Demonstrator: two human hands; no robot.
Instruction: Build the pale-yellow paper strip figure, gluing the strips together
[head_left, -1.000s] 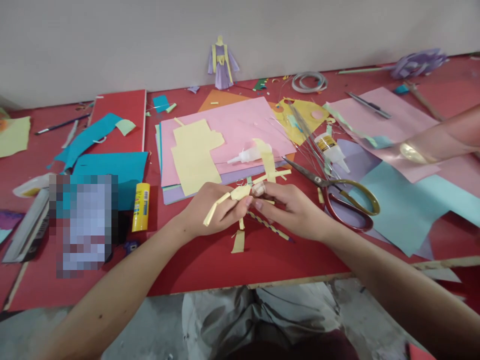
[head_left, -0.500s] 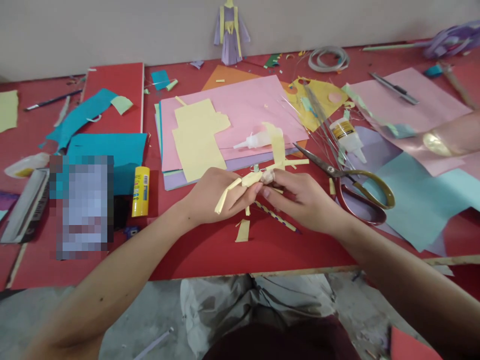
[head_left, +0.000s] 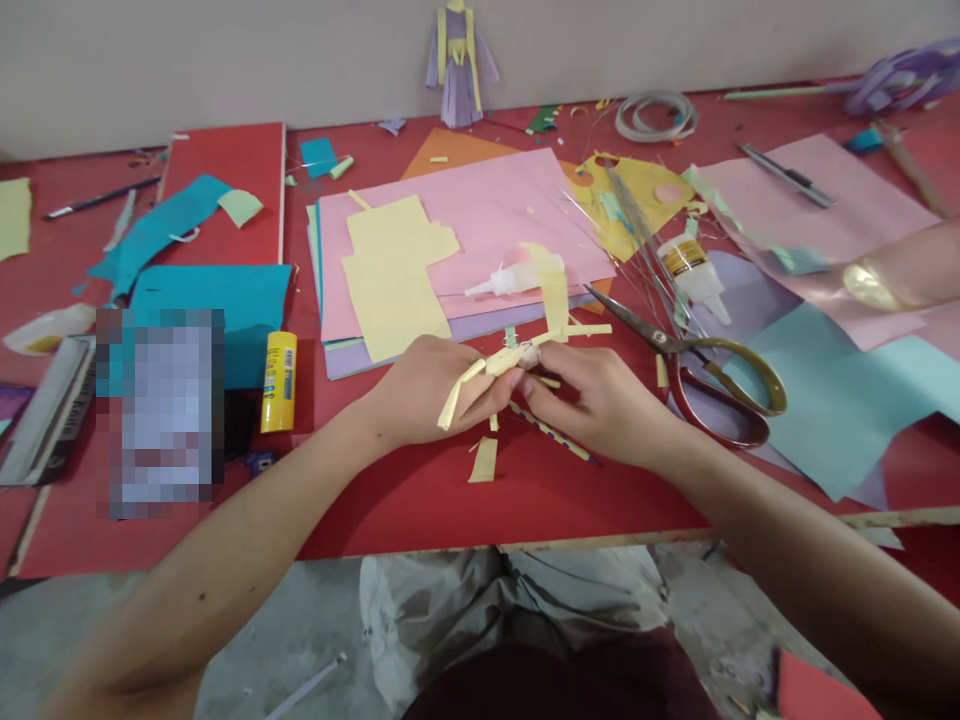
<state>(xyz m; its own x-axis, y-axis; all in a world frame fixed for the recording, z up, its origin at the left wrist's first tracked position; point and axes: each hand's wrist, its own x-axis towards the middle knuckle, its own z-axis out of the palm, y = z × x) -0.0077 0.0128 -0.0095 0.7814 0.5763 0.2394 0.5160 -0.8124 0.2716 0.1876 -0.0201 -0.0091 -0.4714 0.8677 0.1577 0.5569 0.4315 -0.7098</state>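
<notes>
Red table (head_left: 360,510) strewn with craft supplies runs up to a pale wall (head_left: 225,60), where a doll (head_left: 456,75) leans, seemingly for support. Near the front edge, the left hand (head_left: 435,390) pinches a small yellow paper piece (head_left: 502,360) between curled thumb and fingers; the right hand (head_left: 589,395), thumb and forefinger drawn together, grips its other end, probably because something so slight needs steadying from both sides. Exactly where the right fingertips meet it cannot be told. Partly under the right hand lies a pencil (head_left: 559,437). Just beyond both hands, a glue bottle (head_left: 517,276) rests on pink paper (head_left: 517,185), apparently within easy reach, while scissors (head_left: 670,344) right of the right hand lie handles nearer the person, likely for quick pickup.
</notes>
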